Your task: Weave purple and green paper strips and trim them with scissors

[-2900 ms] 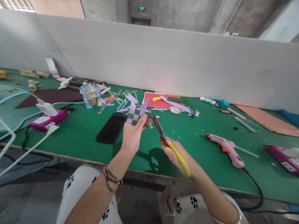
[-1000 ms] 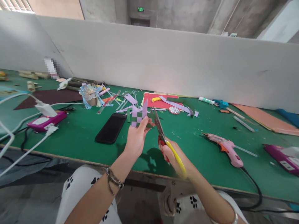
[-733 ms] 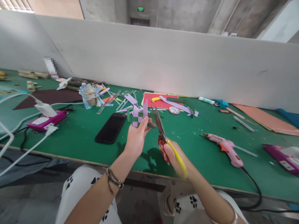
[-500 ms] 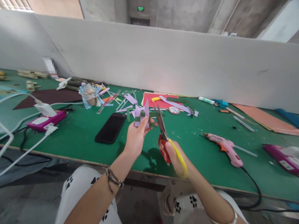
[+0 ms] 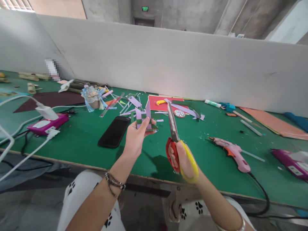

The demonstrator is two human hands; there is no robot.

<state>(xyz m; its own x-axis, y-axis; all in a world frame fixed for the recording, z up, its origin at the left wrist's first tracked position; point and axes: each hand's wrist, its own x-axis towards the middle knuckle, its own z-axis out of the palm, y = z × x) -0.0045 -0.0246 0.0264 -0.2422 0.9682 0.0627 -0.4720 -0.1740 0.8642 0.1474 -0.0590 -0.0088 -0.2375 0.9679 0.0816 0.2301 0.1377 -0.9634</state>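
Nearest, above the front edge of the green table (image 5: 79,141): right hand (image 5: 185,158) closed through the red and yellow handles of the scissors (image 5: 176,141), blades together and pointing up and away; left hand (image 5: 136,138) just beside, pinching a small purple-and-green woven paper piece (image 5: 143,119) between thumb and fingers, clear of the blades. Farther back on the table: black phone (image 5: 115,131) left of the hands, pink glue gun (image 5: 231,152) to the right, then loose paper strips (image 5: 131,104) and red sheet (image 5: 156,102) near the white partition (image 5: 168,64).

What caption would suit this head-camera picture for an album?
Left hand holds a woven purple-and-green paper piece; right hand grips closed scissors above a green craft table.
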